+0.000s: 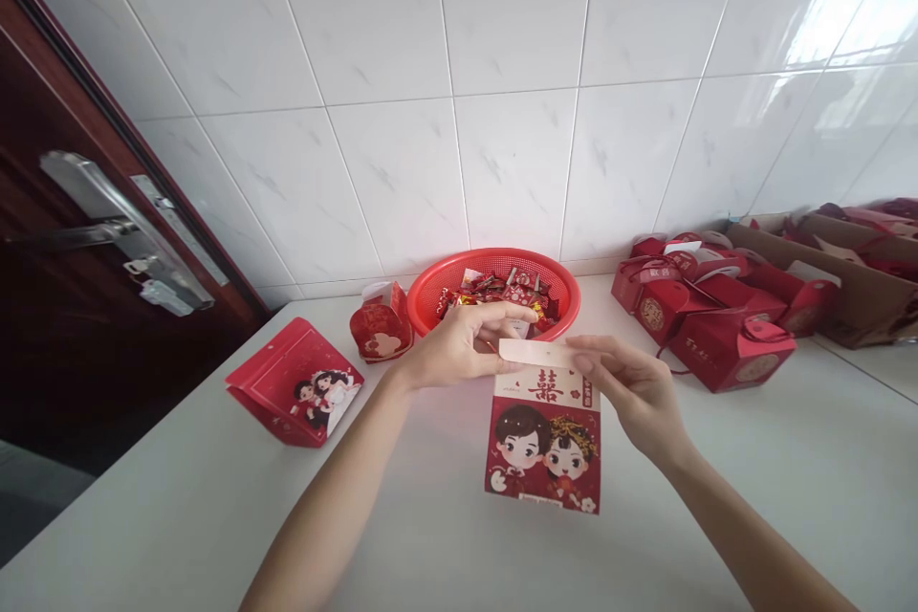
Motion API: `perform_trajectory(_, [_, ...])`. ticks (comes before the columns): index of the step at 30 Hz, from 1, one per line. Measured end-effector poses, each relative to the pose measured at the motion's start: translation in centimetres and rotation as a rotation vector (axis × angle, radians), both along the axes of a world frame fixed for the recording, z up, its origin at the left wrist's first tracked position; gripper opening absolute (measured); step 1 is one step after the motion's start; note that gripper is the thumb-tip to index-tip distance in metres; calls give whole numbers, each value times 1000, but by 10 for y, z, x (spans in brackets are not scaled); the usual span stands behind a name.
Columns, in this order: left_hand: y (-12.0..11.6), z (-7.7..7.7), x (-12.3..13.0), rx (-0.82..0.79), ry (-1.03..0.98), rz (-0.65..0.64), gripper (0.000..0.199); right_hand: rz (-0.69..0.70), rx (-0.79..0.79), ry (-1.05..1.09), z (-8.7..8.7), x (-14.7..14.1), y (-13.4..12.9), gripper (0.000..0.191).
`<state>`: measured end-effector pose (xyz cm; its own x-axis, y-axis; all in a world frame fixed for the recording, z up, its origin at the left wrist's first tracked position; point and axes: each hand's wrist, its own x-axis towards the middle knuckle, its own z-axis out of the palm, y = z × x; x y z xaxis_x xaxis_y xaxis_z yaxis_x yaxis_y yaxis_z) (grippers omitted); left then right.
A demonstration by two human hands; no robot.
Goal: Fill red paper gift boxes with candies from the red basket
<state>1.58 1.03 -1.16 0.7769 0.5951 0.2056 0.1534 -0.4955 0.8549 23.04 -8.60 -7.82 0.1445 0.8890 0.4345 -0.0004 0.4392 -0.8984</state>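
A red and cream paper gift bag [543, 445], printed with a cartoon couple, hangs upright between my two hands above the white table. Its pale top flap [537, 354] is folded over toward me. My left hand [466, 341] pinches the flap's left end, with the fingers reaching behind it. At the right end, my right hand [631, 389] grips the flap and upper edge between thumb and fingers. Just behind the bag stands a red perforated plastic basket [423, 292] holding wrapped candies [522, 293]; my left fingers overlap its front rim in view.
Left on the white table [402, 516] stand a red bag with a bridal couple [297, 387] and a small red box [382, 323]. Several red gift boxes [724, 344] cluster at right, beside a cardboard carton [853, 301]. A tiled wall [516, 163] rises behind; a dark door [78, 306] is left.
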Motion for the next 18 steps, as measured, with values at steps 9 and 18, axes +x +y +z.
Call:
perform_trajectory(9, [7, 0, -6, -66, -3, -33, 33, -44, -23, 9, 2, 1, -4, 27])
perform_trajectory(18, [9, -6, -7, -109, -35, -12, 43, -25, -69, 41, 2, 3, -2, 30])
